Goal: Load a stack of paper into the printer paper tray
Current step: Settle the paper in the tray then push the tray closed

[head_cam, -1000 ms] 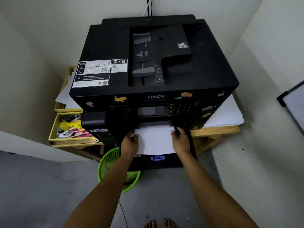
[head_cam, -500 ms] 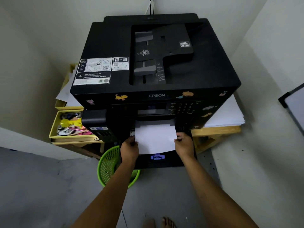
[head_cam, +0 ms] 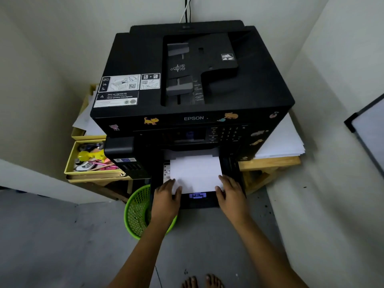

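A large black printer stands on a wooden stand in a corner. Its black paper tray is pulled out at the lower front, with a blue guide tab at its front edge. A white stack of paper lies in the tray, its far end under the printer. My left hand rests on the stack's near left corner, thumb on top of the paper. My right hand lies on the near right corner, fingers over the paper's edge and the tray's side.
A green mesh waste basket stands on the floor just left of the tray. A yellow drawer with small items juts out at the left. More white paper lies on the wooden stand at the right. Walls close in on both sides.
Both hands have slid toward me along the paper, from its sides near the printer's mouth to its near corners. The camera has pulled back slightly.
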